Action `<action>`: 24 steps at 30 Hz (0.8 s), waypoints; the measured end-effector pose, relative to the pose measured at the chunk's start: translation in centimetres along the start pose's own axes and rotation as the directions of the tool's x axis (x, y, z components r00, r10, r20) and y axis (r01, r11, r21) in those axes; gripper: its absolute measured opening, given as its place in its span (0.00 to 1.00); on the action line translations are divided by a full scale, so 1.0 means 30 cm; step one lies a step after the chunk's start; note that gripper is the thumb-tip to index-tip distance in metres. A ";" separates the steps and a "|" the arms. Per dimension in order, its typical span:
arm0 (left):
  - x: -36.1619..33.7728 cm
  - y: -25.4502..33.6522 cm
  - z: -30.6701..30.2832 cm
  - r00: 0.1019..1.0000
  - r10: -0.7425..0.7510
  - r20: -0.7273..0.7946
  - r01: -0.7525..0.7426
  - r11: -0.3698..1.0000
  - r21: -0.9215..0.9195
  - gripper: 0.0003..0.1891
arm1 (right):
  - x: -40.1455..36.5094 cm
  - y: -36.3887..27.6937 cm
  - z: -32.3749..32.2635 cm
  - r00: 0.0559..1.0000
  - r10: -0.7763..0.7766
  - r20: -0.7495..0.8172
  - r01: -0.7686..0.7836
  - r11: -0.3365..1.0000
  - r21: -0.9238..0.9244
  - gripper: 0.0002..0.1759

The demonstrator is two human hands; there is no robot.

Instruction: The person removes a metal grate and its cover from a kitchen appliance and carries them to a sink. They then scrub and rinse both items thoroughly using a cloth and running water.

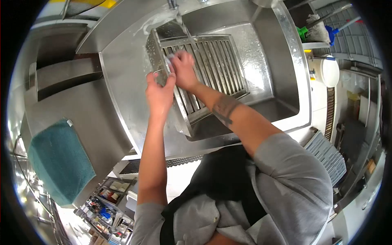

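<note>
A slatted metal hood filter (222, 61) leans at a tilt in the steel sink (300, 77), its near-left side frame raised onto the ledge. My left hand (160, 93) is closed on that side frame, near a thin wire handle. Beside it, my right hand (184, 71) presses on the same frame with curled fingers. Something small and pale shows at its fingertips, too blurred to name. From the tap (173, 4) a stream of water (188, 34) falls onto the filter's far part. Droplets cover the frame.
A green cloth (59, 163) lies on the steel counter (92, 114) to the left. Beyond the sink's right side stand a white bucket (330, 73) and brushes (318, 32). A grey slatted panel (326, 157) is low on the right. Shelves with supplies (108, 208) are at lower left.
</note>
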State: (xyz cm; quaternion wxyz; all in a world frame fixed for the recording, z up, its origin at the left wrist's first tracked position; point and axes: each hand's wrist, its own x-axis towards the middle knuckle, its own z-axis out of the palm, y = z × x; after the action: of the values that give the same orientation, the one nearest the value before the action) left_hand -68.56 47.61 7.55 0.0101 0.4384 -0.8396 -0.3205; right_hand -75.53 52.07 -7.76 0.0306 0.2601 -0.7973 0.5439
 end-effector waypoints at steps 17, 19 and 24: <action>0.178 -0.035 0.088 0.940 0.198 -0.279 -0.189 0.980 0.060 0.13 | 0.178 0.218 0.053 0.913 0.174 -0.369 -0.192 0.981 -0.012 0.13; 0.182 -0.052 0.103 0.940 0.207 -0.272 -0.204 0.978 0.040 0.11 | 0.175 0.169 0.167 0.919 0.174 -0.354 -0.142 0.983 0.114 0.10; 0.218 -0.122 0.106 0.964 0.103 -0.244 -0.138 0.981 -0.135 0.09 | 0.224 0.163 0.107 0.927 -0.314 -0.205 0.342 0.932 0.120 0.14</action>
State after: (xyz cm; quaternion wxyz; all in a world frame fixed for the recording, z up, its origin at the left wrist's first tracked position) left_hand -70.86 42.92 1.30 0.1623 0.4193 -0.8310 -0.3276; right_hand -82.75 48.01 -10.99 0.1740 0.3409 -0.6919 0.6122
